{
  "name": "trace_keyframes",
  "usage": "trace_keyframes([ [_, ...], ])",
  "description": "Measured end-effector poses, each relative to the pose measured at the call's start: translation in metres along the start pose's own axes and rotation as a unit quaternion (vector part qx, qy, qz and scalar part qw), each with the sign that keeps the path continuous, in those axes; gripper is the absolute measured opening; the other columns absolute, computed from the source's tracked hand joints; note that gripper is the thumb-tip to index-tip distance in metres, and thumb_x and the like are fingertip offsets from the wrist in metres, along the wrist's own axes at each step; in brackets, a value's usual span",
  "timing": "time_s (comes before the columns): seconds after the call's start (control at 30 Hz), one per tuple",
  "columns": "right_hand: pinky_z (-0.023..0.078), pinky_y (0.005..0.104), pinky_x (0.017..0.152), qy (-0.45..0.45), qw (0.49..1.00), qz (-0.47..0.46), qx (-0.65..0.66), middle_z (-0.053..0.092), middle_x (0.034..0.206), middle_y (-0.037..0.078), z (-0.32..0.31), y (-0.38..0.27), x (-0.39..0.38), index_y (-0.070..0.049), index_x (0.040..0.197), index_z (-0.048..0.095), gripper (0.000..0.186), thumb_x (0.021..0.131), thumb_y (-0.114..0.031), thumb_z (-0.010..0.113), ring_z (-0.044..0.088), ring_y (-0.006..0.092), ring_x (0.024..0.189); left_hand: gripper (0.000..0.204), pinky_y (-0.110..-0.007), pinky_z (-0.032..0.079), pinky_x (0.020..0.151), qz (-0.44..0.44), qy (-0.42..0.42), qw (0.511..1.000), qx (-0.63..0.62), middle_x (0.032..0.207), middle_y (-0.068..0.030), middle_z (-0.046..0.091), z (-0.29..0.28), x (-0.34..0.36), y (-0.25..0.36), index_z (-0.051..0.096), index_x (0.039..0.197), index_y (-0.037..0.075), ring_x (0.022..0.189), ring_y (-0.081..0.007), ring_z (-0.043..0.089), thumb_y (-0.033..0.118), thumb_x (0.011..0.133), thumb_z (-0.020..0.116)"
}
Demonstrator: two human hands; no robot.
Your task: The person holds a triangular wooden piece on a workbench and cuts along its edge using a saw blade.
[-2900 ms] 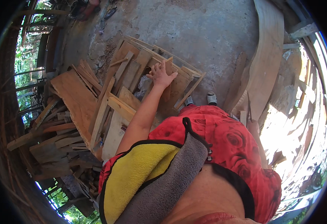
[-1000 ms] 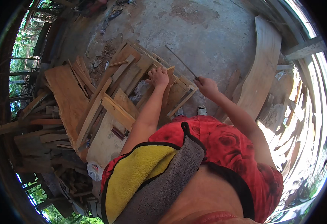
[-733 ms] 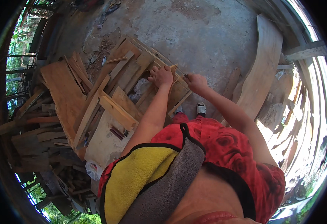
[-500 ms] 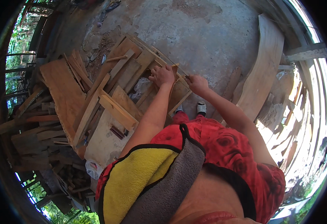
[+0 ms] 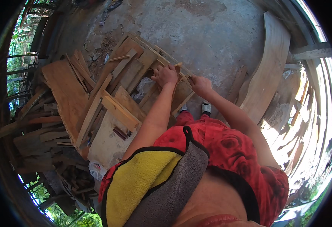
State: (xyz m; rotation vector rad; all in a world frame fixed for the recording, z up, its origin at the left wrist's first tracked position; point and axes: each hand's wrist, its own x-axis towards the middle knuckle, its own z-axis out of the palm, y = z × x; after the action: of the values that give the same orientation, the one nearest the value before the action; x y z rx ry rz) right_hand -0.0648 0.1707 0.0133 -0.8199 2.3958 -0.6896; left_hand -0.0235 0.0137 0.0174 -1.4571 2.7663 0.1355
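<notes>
Head view: left hand (image 5: 165,76), fingers clenched on a wooden piece (image 5: 179,64), its tip jutting just past them. Right hand (image 5: 201,86), fingers closed around a slim rod (image 5: 188,74), poorly visible; plank (image 5: 120,112), lower left of the left fingers

A narrow brown piece of wood (image 5: 178,70) with a paler tip is gripped near its upper end, slanting at the right edge of the wooden counter (image 5: 182,92). A thin tool (image 5: 190,76) is held beside that same counter edge, mostly hidden; whether it touches the wood cannot be told.
</notes>
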Motion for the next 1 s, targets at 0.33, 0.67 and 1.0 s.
trace_keyframes([
  [0.33, 0.047, 0.0496, 0.068, 0.003, 1.000, -0.007, -0.006, 0.064, 0.082, 0.019, 0.004, 0.001, -0.001, -0.008, 0.093, 0.061, 0.035, 0.090, -0.040, 0.047, 0.061, 0.0392, 0.080, 0.042, -0.051, 0.031, 0.086, 0.009, 0.044, 0.999, 0.014, 0.106, -0.0108, 0.058, 0.009, 0.001, -0.003, 0.071, 0.091, 0.011, 0.107, -0.0301, 0.047, 0.039, 0.088, 0.039],
  [0.67, 0.048, 0.0493, 0.070, 0.014, 1.000, 0.001, 0.003, 0.064, 0.084, 0.020, 0.006, -0.005, -0.001, -0.006, 0.093, 0.062, 0.033, 0.091, -0.035, 0.046, 0.062, 0.0392, 0.081, 0.042, -0.052, 0.030, 0.086, 0.014, 0.043, 0.999, 0.005, 0.106, -0.0104, 0.058, 0.009, 0.000, -0.003, 0.070, 0.092, 0.013, 0.108, -0.0300, 0.047, 0.040, 0.088, 0.039],
  [1.0, 0.048, 0.0487, 0.071, 0.008, 1.000, -0.015, 0.006, 0.064, 0.084, 0.022, 0.003, -0.009, 0.005, -0.005, 0.091, 0.062, 0.031, 0.090, -0.032, 0.046, 0.062, 0.0386, 0.082, 0.042, -0.052, 0.030, 0.087, 0.007, 0.034, 0.999, -0.008, 0.107, -0.0122, 0.058, 0.012, 0.002, -0.003, 0.070, 0.093, 0.013, 0.110, -0.0314, 0.046, 0.041, 0.088, 0.039],
])
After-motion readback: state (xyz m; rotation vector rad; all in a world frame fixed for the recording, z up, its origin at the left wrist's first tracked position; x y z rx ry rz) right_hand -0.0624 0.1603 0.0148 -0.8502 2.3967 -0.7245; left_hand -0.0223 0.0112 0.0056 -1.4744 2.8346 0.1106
